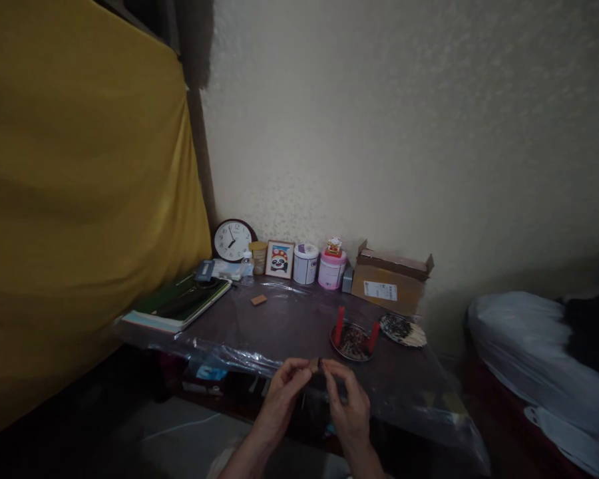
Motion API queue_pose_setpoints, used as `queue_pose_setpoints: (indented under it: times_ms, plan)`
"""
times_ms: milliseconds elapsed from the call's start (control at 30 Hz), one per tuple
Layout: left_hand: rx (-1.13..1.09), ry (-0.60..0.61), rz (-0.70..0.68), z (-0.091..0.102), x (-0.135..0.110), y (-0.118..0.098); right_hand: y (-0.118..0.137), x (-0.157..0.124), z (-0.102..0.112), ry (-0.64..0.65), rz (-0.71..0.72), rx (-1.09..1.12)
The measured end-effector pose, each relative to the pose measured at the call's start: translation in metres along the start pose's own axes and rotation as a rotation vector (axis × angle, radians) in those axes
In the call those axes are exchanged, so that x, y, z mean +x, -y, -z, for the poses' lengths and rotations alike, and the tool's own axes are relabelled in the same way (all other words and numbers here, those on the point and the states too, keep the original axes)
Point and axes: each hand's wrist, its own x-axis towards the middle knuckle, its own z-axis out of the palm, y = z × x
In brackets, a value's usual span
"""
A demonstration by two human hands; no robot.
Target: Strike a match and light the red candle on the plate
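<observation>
My left hand point(284, 392) and my right hand point(348, 399) meet in front of me, just before the table's near edge. Between their fingertips sits a small brownish box point(315, 364), about matchbox size; the left fingers pinch it and the right fingertips touch its other end. Beyond the hands a round metal dish point(352, 344) holds two upright red candles point(339, 321). A second small brown box point(258, 300) lies alone farther back on the table.
The dark table point(289, 326) is covered with clear plastic sheet. Along the wall stand a clock point(232, 240), a framed picture point(279, 259), two tins point(305, 263) and a cardboard box point(390, 278). Books point(180, 303) lie left. A yellow curtain point(80, 199) hangs left; bedding point(534, 352) right.
</observation>
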Motion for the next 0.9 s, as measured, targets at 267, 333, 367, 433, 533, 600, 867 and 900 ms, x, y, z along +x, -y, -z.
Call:
queue_pose_setpoints:
  times_ms: [267,333,367,433,533,600,867,900]
  plan:
    - [-0.092,-0.007,0.027,-0.001,0.000,0.001,0.009,0.003,0.007,-0.021,-0.023,0.004]
    - [-0.097,-0.022,0.022,-0.002,0.001,0.000,0.013,0.005,0.008,-0.057,-0.017,0.014]
    - [-0.097,-0.028,0.023,-0.002,0.001,-0.001,0.014,0.006,0.008,-0.068,-0.008,0.017]
    - [-0.101,-0.032,0.029,-0.004,0.000,-0.002,0.013,0.007,0.006,-0.069,0.019,0.014]
    - [-0.109,-0.023,0.027,-0.005,-0.001,-0.003,0.010,0.008,0.006,-0.039,0.053,-0.019]
    - [-0.107,-0.025,0.017,-0.006,-0.002,-0.004,0.012,0.011,0.009,-0.058,0.037,-0.049]
    - [-0.075,-0.048,0.000,-0.012,-0.003,-0.010,0.023,0.014,0.019,-0.030,0.183,-0.067]
    - [-0.067,-0.040,-0.013,-0.013,-0.004,-0.011,0.013,0.012,0.016,0.030,0.190,-0.099]
